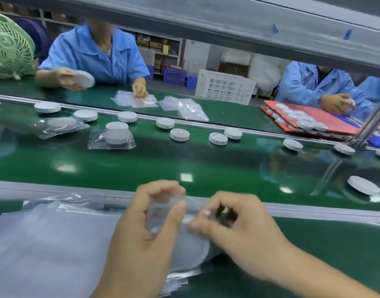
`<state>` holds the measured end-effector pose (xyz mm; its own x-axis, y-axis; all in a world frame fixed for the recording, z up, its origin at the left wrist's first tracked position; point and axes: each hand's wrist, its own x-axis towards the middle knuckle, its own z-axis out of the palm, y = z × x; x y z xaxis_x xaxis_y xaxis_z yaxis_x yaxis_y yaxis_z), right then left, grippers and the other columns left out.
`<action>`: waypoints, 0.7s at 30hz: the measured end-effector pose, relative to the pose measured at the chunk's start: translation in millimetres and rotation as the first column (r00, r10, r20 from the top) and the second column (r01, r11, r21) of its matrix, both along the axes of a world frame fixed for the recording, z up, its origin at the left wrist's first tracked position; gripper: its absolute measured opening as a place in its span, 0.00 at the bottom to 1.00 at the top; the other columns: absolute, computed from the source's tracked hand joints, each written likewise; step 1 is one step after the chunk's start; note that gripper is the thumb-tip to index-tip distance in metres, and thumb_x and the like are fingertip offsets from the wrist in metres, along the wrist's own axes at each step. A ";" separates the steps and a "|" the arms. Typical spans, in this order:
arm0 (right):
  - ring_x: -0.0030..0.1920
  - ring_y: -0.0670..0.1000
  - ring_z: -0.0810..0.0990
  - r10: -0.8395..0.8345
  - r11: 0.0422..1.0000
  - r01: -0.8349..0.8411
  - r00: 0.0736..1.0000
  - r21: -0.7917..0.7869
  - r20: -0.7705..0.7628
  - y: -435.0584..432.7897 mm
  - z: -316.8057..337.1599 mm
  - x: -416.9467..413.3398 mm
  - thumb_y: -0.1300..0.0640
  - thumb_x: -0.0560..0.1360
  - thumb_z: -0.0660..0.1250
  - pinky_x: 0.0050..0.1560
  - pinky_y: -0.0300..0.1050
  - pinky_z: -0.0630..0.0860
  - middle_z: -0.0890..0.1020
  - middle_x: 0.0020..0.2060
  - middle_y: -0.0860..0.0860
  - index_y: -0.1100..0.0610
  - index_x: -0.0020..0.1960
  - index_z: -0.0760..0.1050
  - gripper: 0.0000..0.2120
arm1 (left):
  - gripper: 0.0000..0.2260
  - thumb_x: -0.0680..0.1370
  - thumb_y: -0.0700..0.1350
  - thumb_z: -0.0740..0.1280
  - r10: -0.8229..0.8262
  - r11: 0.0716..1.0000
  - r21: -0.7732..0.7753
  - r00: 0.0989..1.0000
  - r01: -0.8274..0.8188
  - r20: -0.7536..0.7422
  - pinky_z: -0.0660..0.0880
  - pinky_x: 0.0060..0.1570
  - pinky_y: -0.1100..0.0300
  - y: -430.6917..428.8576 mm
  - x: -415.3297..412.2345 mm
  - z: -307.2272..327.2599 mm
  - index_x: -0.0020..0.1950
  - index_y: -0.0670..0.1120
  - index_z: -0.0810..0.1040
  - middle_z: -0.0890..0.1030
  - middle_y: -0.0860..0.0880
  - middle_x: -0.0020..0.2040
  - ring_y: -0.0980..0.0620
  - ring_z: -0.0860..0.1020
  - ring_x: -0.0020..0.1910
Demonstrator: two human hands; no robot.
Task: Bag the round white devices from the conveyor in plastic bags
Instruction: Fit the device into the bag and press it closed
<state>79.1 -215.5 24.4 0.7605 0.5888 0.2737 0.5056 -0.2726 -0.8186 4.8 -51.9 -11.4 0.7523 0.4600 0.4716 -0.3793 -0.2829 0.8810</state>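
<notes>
Both my hands work at the near edge of the bench. My left hand [148,224] and my right hand [234,229] each pinch the top edge of a clear plastic bag [184,211]. Inside that bag lies a round white device [191,252], partly hidden by my hands. Under it rests a stack of empty plastic bags [45,244]. On the green conveyor [141,166] lie several loose round white devices, such as one at the near right [363,185] and one in the middle [179,134]. Two bagged devices [116,137] [60,125] lie at the far left.
Across the belt, a person in a blue coat [94,54] holds a device beside loose bags [180,106]. Another person at the right works over red trays [313,119] of devices. A green fan [8,46] stands far left, a white crate [224,87] behind. A grey beam [227,24] crosses overhead.
</notes>
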 end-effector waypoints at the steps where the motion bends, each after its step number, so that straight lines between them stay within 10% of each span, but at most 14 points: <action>1: 0.33 0.39 0.76 -0.067 0.998 0.066 0.996 0.022 0.051 5.3 6.2 16.6 0.42 0.68 0.78 0.36 0.33 0.72 0.84 0.34 0.43 0.44 0.40 0.83 0.08 | 0.16 0.72 0.61 0.69 0.060 0.993 0.100 0.998 -0.056 -0.030 0.74 0.52 0.68 4.3 2.0 -3.1 0.60 0.63 0.76 0.80 0.62 0.58 0.60 0.77 0.59; 7: 0.38 0.40 0.79 -0.476 0.871 0.492 0.845 -0.004 0.244 61.5 33.0 153.7 0.58 0.77 0.74 0.39 0.25 0.69 0.84 0.39 0.39 0.49 0.48 0.86 0.05 | 0.08 0.67 0.60 0.64 0.086 0.546 0.836 0.988 0.058 -0.125 0.77 0.43 0.58 14.9 6.0 -26.6 0.41 0.62 0.80 0.76 0.64 0.42 0.59 0.77 0.45; 12: 0.58 0.58 0.80 -0.335 0.694 0.309 0.938 -0.650 0.089 104.2 2.2 200.0 0.57 0.82 0.65 0.61 0.51 0.78 0.81 0.60 0.57 0.60 0.67 0.76 0.15 | 0.09 0.64 0.61 0.65 -0.030 0.532 0.831 0.984 0.163 -0.174 0.78 0.39 0.61 13.4 8.2 -30.8 0.37 0.62 0.82 0.78 0.64 0.37 0.60 0.79 0.40; 16: 0.68 0.54 0.76 -0.176 0.786 0.170 0.983 -0.594 0.048 95.5 -13.0 167.8 0.49 0.82 0.67 0.72 0.49 0.70 0.77 0.70 0.52 0.49 0.77 0.69 0.25 | 0.09 0.64 0.62 0.65 -0.001 0.514 0.843 0.983 0.158 -0.183 0.78 0.39 0.60 13.1 7.6 -29.9 0.38 0.63 0.83 0.78 0.64 0.38 0.59 0.79 0.40; 21: 0.73 0.39 0.67 -0.041 0.912 0.139 0.967 -0.386 0.250 31.1 -31.5 66.4 0.36 0.75 0.66 0.75 0.42 0.62 0.74 0.71 0.37 0.36 0.62 0.79 0.17 | 0.09 0.65 0.61 0.66 0.033 0.516 0.843 0.981 0.149 -0.193 0.78 0.39 0.59 11.2 4.4 -28.6 0.40 0.62 0.82 0.78 0.64 0.39 0.57 0.79 0.41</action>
<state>145.5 -184.4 -7.1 0.7592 0.6173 0.2064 0.6252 -0.6034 -0.4950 9.1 -40.7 -39.9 0.8663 -0.1416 0.4790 -0.3019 -0.9124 0.2762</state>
